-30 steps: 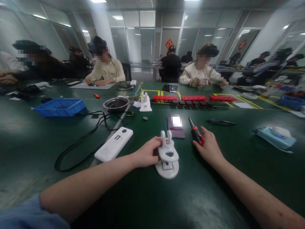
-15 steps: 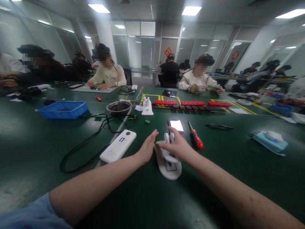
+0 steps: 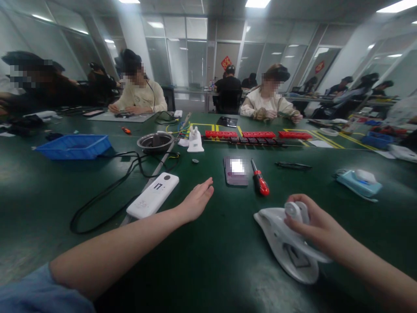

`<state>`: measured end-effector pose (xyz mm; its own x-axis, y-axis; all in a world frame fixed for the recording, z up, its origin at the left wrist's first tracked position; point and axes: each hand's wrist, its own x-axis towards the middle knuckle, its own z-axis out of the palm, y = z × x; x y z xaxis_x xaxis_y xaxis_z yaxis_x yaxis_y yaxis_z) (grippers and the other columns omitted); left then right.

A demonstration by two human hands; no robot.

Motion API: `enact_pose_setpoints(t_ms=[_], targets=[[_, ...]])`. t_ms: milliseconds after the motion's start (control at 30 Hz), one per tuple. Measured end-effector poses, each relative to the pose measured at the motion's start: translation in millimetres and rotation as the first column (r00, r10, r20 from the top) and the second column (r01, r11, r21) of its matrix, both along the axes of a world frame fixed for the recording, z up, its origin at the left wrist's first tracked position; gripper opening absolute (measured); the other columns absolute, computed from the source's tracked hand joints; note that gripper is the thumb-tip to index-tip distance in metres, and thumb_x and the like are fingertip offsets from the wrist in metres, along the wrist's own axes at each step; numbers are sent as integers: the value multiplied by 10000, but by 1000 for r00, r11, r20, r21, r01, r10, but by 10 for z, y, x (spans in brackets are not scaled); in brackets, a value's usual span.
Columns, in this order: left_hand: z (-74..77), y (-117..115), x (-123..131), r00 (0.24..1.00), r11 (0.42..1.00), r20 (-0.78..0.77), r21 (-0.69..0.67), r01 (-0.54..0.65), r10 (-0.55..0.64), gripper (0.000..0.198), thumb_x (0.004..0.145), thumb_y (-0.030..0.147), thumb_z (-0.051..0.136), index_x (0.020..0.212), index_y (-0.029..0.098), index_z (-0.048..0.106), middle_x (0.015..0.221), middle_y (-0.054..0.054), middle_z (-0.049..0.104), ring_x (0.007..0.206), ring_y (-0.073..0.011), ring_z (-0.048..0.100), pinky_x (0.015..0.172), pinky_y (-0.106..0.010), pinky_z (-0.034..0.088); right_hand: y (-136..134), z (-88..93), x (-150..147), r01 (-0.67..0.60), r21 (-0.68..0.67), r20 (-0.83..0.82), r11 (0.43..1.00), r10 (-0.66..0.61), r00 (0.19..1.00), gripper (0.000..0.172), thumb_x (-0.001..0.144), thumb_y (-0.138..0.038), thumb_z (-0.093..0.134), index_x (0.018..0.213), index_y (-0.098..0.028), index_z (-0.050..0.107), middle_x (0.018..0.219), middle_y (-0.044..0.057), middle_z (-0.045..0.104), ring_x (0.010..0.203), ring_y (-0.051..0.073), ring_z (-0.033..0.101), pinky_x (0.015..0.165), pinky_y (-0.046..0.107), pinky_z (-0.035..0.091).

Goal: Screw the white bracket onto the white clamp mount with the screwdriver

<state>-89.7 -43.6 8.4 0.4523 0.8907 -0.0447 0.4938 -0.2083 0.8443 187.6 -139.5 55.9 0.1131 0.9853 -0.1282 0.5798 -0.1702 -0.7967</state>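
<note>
My right hand (image 3: 312,219) is closed around the two round lugs on top of a white plastic housing (image 3: 286,243). The housing is in two layers, the lower one leaf-shaped with a dark-edged rectangle on it, and it is tilted over the table at the right. My left hand (image 3: 197,200) holds nothing, its fingers stretched out above the green table. To its left lies a long white case marked 17 (image 3: 153,195). Between and beyond my hands are a phone (image 3: 235,176) with a bright screen and a red-handled screwdriver (image 3: 259,180).
A blue tray (image 3: 73,148), a metal bowl (image 3: 155,142) and a white pronged part (image 3: 195,141) stand farther back. Black cable (image 3: 94,200) loops at the left. Tweezers (image 3: 293,166) and a light-blue packet (image 3: 358,183) lie right. Co-workers sit opposite.
My right hand has carried the white housing from the middle of the table to the right, away from my left hand. My left hand stays stretched out. The view has shifted slightly.
</note>
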Motion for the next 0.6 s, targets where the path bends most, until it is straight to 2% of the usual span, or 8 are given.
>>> enact_pose_setpoints(t_ms=[133, 233, 300, 400, 600], targets=[[-48, 23, 7, 1000, 1000, -20, 27, 6, -5, 640, 839, 573, 188, 1348, 187, 219, 1369, -76, 335, 1291, -220, 220, 1044, -406, 183, -31, 38, 563, 230, -81, -1, 970, -231, 973, 490, 520, -434, 625, 917, -257, 399, 652, 1, 527, 546, 194, 506, 466, 301, 413], [-61, 27, 7, 998, 999, -58, 39, 10, -8, 601, 845, 554, 197, 1342, 218, 236, 1355, -60, 361, 1297, -243, 196, 1037, -440, 180, 97, 101, 856, 367, -103, 20, 925, -367, 930, 454, 511, -374, 636, 899, -260, 429, 657, 29, 564, 555, 219, 530, 480, 320, 407], [-57, 25, 3, 996, 999, -92, 37, 12, -9, 577, 845, 543, 222, 1339, 246, 240, 1356, -43, 361, 1302, -265, 167, 1035, -469, 161, 212, 127, 997, 383, -62, 5, 922, -383, 924, 366, 546, -296, 625, 863, -247, 449, 710, 60, 598, 608, 223, 552, 530, 325, 413], [-52, 23, -5, 986, 999, -161, 35, 38, -32, 564, 825, 541, 304, 1325, 283, 265, 1373, -21, 334, 1303, -299, 135, 1028, -510, 135, 357, 123, 1148, 336, 0, -68, 942, -335, 940, 296, 599, -195, 594, 858, -228, 456, 841, 110, 630, 723, 224, 575, 616, 332, 418], [-58, 31, 7, 957, 987, -280, 113, 114, -78, 560, 828, 528, 309, 1319, 261, 285, 1397, -39, 283, 1301, -291, 149, 1031, -506, 146, 448, 47, 1322, 305, -38, -119, 952, -307, 944, 282, 660, -180, 585, 897, -233, 443, 894, 115, 643, 714, 213, 589, 565, 311, 399]])
